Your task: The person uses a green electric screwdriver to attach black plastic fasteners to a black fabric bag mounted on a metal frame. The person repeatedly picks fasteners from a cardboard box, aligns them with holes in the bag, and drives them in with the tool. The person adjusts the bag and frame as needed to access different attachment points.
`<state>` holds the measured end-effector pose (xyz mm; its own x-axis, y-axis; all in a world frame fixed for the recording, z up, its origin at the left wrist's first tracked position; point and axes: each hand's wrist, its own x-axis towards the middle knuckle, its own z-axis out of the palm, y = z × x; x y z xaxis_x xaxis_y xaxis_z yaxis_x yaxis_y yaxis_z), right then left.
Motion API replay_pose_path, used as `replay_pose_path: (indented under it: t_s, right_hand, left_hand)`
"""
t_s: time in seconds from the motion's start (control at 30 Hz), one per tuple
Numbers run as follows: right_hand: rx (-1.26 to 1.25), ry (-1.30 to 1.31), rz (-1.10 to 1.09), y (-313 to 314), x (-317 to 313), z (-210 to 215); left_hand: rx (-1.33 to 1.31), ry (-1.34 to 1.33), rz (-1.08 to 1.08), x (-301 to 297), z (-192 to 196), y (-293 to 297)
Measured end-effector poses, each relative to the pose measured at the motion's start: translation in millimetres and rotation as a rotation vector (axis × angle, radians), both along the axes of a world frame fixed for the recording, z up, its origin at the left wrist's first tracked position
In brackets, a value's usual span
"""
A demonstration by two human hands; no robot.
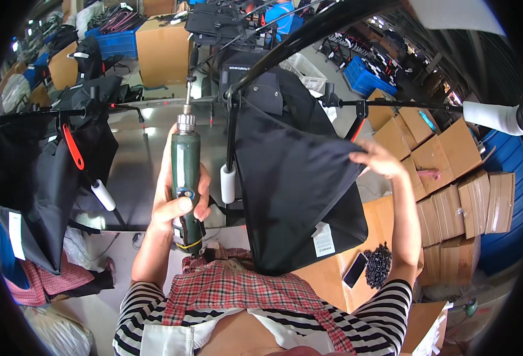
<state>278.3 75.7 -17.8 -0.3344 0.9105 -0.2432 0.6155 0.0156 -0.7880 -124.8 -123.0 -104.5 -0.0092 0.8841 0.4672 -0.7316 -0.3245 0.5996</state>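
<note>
Upright in my left hand (169,212) is a green electric screwdriver (185,157), its bit pointing away from me and my thumb near its switch. The fingers wrap around its body. My right hand (385,161) pinches the edge of a black fabric panel (294,169), which spreads out in front of me. That panel hangs on a black tube frame (309,40) with a joint (231,98) just right of the screwdriver tip. A white foam sleeve (228,185) sits on a short tube between the screwdriver and the fabric. A white label (323,239) lies on the lower fabric.
A second black fabric piece with a red lever (72,146) lies at left on the shiny metal table (137,199). At lower right, a phone (355,270) and a pile of small black parts (378,265) rest on cardboard (326,277). Stacked boxes (442,157) stand at right.
</note>
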Motion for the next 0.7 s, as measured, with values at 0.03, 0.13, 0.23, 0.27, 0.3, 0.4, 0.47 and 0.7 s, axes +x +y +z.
replay_pose_path:
  t_s: [0.03, 0.13, 0.23, 0.27, 0.3, 0.4, 0.47, 0.7]
  right_hand:
    - [0.133, 0.084, 0.061, -9, -19, 31]
    - [0.738, 0.323, 0.243, -20, -92, 93]
    - [0.896, 0.81, 0.153, -60, -186, 92]
    - [0.94, 0.861, 0.143, -68, -206, 77]
    - [0.978, 0.917, 0.145, -74, -223, 63]
    - [0.917, 0.92, 0.162, -93, -233, 38]
    - [0.937, 0.933, 0.172, -91, -236, 22]
    - [1.563, 0.355, 0.059, -67, -219, 94]
  left_hand:
    - [0.0, 0.008, -0.01, 0, 0, 2]
    - [0.005, 0.0, -0.022, 4, 1, 5]
    - [0.029, -0.008, -0.042, 5, 3, 5]
    - [0.025, -0.02, -0.058, 7, 2, 6]
    - [0.02, -0.034, -0.061, 8, 1, 4]
    - [-0.01, -0.023, -0.035, 8, 2, -2]
    - [0.02, -0.025, -0.037, 4, 0, -2]
    - [-0.009, -0.008, -0.002, -2, 6, -9]
